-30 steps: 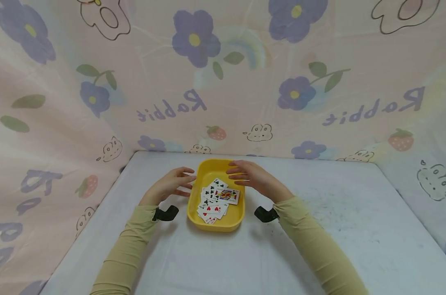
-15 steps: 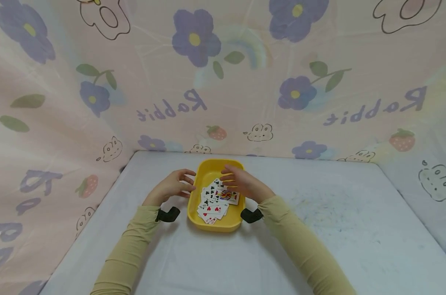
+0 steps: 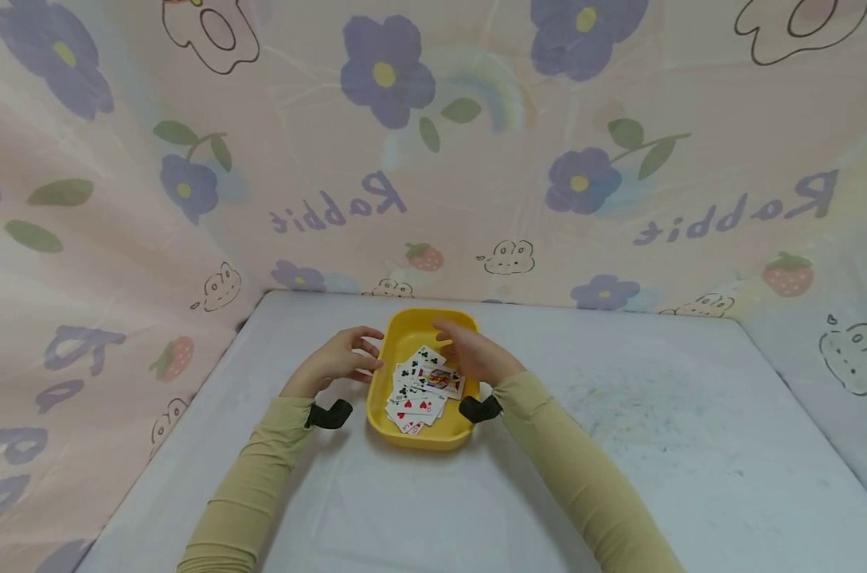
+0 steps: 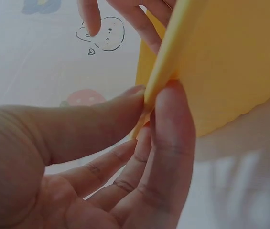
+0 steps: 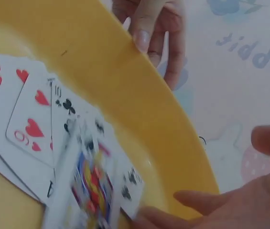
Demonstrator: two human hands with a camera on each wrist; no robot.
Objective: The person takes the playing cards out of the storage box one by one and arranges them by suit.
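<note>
From the head camera, the yellow tray (image 3: 420, 422) sat on the pale table (image 3: 619, 446) just in front of me, with the playing cards (image 3: 420, 390) fanned loosely inside it. My left hand (image 3: 336, 362) was at the tray's left rim, and my right hand (image 3: 476, 354) reached over its far right side, fingers down toward the cards.

From the left wrist, my thumb (image 4: 101, 119) and fingers (image 4: 173, 143) pinched the tray's rim (image 4: 166, 67) between them, thumb on one face, fingers on the other.

From the right wrist, the cards (image 5: 44, 124) lay overlapping on the tray floor, a nine of hearts and a club card clearest, and a face card (image 5: 89, 186) looked blurred and lifted at one edge. My fingertips (image 5: 197, 200) sat close beside it; I could not tell whether they had pinched it or only touched it.

The risk, as I judged it: such a thin grip on the rim could tilt the tray and slide the fan, and dragging one card could pull its neighbours along.
</note>
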